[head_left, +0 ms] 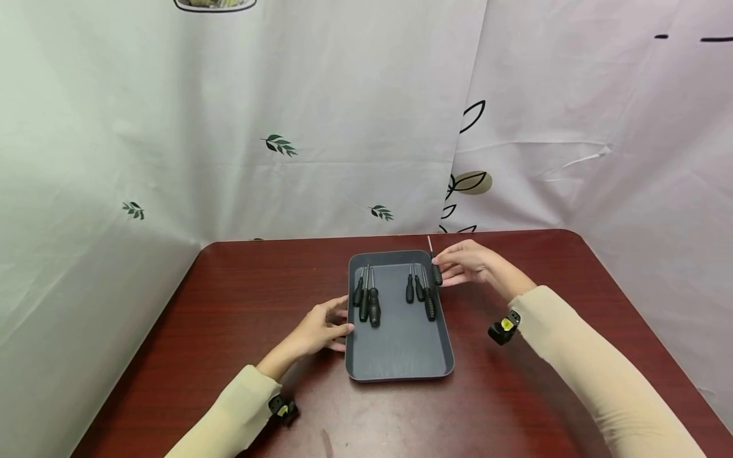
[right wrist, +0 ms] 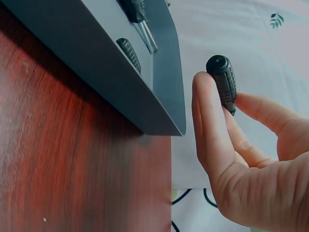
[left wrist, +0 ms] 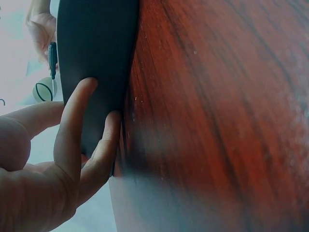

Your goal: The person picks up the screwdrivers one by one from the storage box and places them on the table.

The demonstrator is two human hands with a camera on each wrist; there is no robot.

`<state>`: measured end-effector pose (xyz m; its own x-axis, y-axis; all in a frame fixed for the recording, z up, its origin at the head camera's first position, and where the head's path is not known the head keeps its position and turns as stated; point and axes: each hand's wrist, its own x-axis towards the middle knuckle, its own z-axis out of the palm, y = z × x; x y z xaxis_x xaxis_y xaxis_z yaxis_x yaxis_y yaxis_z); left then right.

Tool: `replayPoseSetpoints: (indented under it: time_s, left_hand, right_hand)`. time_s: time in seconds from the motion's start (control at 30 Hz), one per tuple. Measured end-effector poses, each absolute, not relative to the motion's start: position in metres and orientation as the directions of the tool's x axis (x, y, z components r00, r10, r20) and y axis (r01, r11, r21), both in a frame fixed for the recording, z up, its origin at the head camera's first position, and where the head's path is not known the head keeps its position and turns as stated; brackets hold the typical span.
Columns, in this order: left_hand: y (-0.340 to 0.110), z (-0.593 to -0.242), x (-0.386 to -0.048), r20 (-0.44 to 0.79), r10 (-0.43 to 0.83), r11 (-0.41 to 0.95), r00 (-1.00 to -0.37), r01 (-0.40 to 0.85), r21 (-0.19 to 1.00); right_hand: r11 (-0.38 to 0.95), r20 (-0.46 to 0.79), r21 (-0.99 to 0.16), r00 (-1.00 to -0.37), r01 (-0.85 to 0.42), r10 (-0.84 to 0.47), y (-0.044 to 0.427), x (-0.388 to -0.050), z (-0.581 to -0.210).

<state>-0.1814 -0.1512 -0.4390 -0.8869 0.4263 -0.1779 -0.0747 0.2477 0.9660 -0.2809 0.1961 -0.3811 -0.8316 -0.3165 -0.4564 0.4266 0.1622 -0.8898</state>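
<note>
My R hand (head_left: pixel 468 261) pinches screwdriver (head_left: pixel 437 275) by ridged hdl (right wrist: pixel 224 82), best hold: prob. light, stiff, non-slip; L hand (head_left: pixel 316 327) grips tray (head_left: pixel 397 353) edge.

Pale leaf-printed sheeting (head_left: pixel 355 83) — behind a glossy red-brown table (head_left: pixel 258 273).

**Bright, soft light with a milky glare**

The head view is bright and fairly even, the cloth (head_left: pixel 355 83) pale, with whitish glare on the near part of the table (head_left: pixel 395 413) and soft shadows under the sleeves (head_left: pixel 595 362). In the left wrist view, haze veils the lower wood and the right hand (left wrist: pixel 41 31) looks washed out. In the right wrist view, dark shadow borders the tray (right wrist: pixel 94 58).
</note>
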Motion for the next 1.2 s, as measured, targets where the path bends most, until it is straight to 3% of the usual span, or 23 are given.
replayPoseSetpoints:
  time_s: [1.2]
  left_hand:
    - [-0.151, -0.439, -0.182, -0.196, 0.415, 0.255, -0.888, -0.094, 0.962]
  right_hand:
    - [0.177, -0.521, -0.853, -0.798, 0.490, -0.303, 0.235, -0.271, -0.398]
